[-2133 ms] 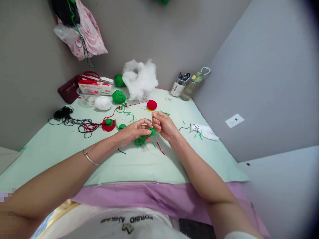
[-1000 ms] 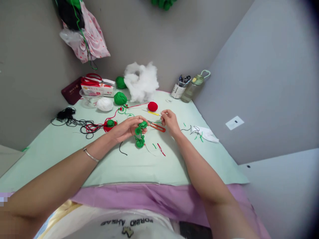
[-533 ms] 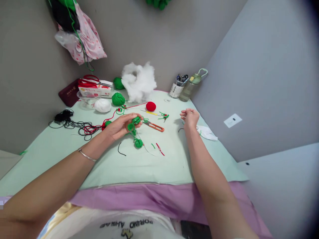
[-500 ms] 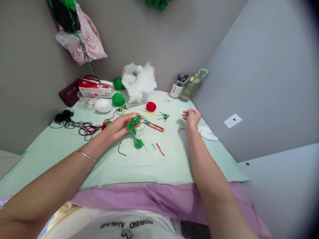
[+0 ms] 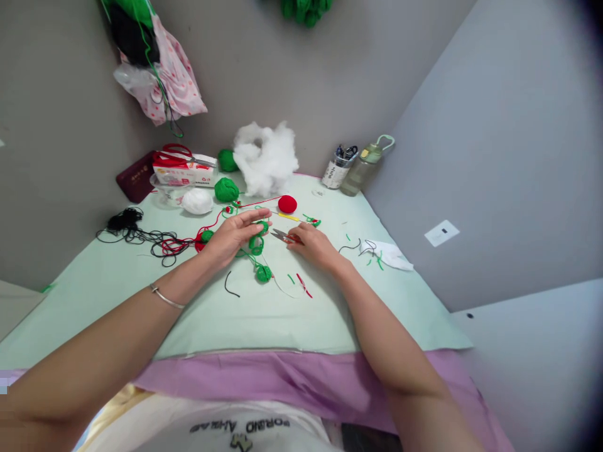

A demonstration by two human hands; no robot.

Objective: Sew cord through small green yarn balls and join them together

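Observation:
My left hand (image 5: 234, 236) pinches a green crochet piece (image 5: 257, 242) between thumb and fingers, just above the pale green table cover (image 5: 264, 314). A strand runs from it down to a second small green crochet ball (image 5: 263, 273) lying on the cover. My right hand (image 5: 315, 246) rests low on the table, fingers closed over the orange handle of the thread snips (image 5: 281, 236). The metal blades stick out to the left, close to the green piece. Short red and green thread ends (image 5: 301, 282) lie just in front of both hands.
Behind the hands lie a red ball (image 5: 287, 204), a yellow crochet hook (image 5: 288, 216), green yarn balls (image 5: 226, 189), a white ball (image 5: 198, 201) and white stuffing (image 5: 266, 157). Black cord (image 5: 134, 231) sprawls at left. A pen cup (image 5: 335, 169), bottle (image 5: 363, 164) and tissue (image 5: 389, 254) sit at right.
My right hand, which was raised away at the right half a second ago, has come back left and down onto the snips. My left hand keeps the green piece and has lowered slightly.

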